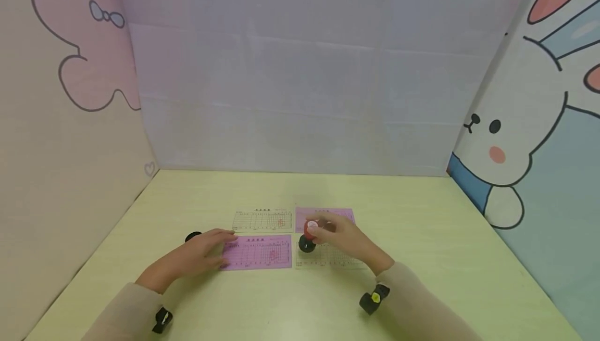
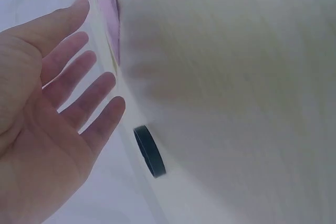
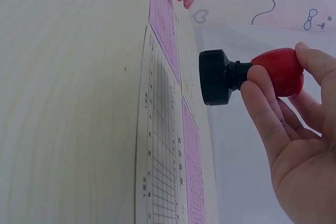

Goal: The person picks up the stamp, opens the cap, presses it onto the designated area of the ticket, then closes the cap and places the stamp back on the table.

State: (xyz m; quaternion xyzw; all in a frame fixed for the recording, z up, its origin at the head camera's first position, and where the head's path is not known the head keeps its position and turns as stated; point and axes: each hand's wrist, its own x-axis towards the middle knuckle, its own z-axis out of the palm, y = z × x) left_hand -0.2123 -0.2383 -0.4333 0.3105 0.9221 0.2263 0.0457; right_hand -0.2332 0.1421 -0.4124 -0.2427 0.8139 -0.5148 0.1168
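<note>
My right hand (image 1: pixel 344 238) holds a stamp (image 3: pixel 215 80) by its red knob, thumb and fingers round it. The stamp's black round base is above the near right white form (image 1: pixel 335 259), clear of the paper in the right wrist view. The left hand (image 1: pixel 199 254) has its fingers extended at the left edge of the near pink form (image 1: pixel 258 252), which bears a red stamp mark. In the left wrist view its palm and spread fingers show, holding nothing. Beside that hand lies a black round cap (image 2: pixel 150 151), partly covered in the head view.
Behind the near forms lie a white form (image 1: pixel 260 221) with a red mark and a second pink form (image 1: pixel 328 211), partly hidden by the right hand. The pale yellow table (image 1: pixel 262 304) is bounded by a plain back wall (image 1: pixel 300 96) and cartoon-printed side walls.
</note>
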